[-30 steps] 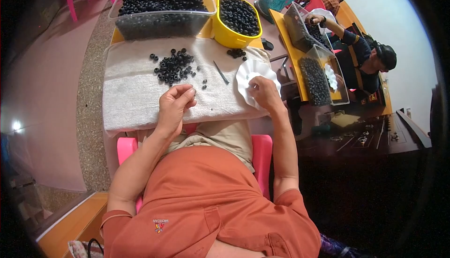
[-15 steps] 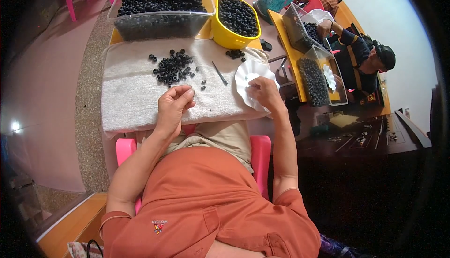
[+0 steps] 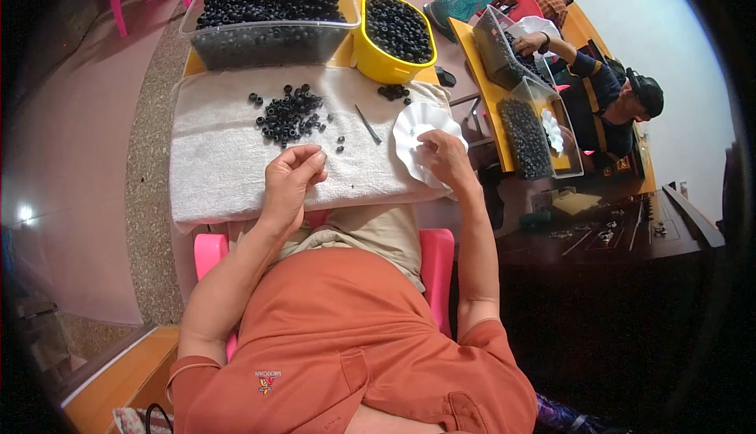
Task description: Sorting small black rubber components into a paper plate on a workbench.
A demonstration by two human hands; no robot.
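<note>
My left hand (image 3: 293, 178) is closed in a pinch just above the white towel (image 3: 213, 178); whatever sits between thumb and forefinger is too small to make out. In front of it lies a loose pile of small black bead-like rings (image 3: 290, 115), with a few stray ones nearer my fingers. My right hand (image 3: 447, 162) reaches into a white wavy-edged dish (image 3: 407, 128), its fingertips drawn together at the dish's inside. What those fingers pinch is hidden. Between the pile and the dish lies a thin dark tool (image 3: 368, 124), perhaps tweezers.
At the back stand a clear plastic bin (image 3: 276, 44) and a yellow tub (image 3: 394, 64), both full of black pieces. A small cluster of pieces (image 3: 394, 91) lies by the tub. On the right, a co-worker (image 3: 591, 95) reaches into a bin at another table (image 3: 480, 64).
My right hand has barely shifted within the dish, its fingers slightly higher. My left hand keeps its pinch. The co-worker's hand has moved a little left over the bin.
</note>
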